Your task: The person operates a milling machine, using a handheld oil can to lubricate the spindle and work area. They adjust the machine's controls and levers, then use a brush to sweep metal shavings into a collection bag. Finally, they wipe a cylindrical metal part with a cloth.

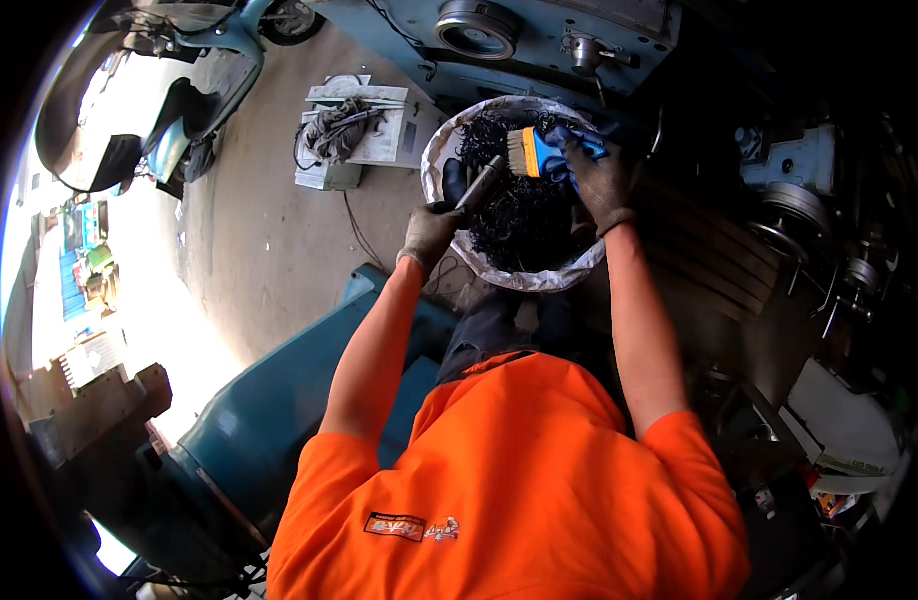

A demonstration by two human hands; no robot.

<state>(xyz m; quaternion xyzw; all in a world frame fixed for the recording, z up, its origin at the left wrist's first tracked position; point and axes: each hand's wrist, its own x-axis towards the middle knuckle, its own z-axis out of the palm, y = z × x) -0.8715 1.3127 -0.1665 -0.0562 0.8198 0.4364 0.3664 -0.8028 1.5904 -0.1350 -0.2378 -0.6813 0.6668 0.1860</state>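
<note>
My gloved left hand [435, 228] is closed around a slim metal rod [482, 183] that points up and to the right. In my gloved right hand [591, 178] is a paintbrush [541, 155] with a blue handle, a yellow band and pale bristles. Its bristles face left, just above the rod's tip, and a small gap seems to part them. Both tools are over a round container lined with a white bag [507, 280]. Dark curly metal shavings [522, 225] fill it. My fingers partly hide the brush handle and the rod's lower end.
Beyond the container stands a blue machine [539, 75] with a handwheel [477, 30] and a lever. A pale box [407, 128] with a coiled grey cable [337, 130] sits to the left. Teal machinery [289, 400] lies near my left arm. A scooter [179, 120] is parked far left.
</note>
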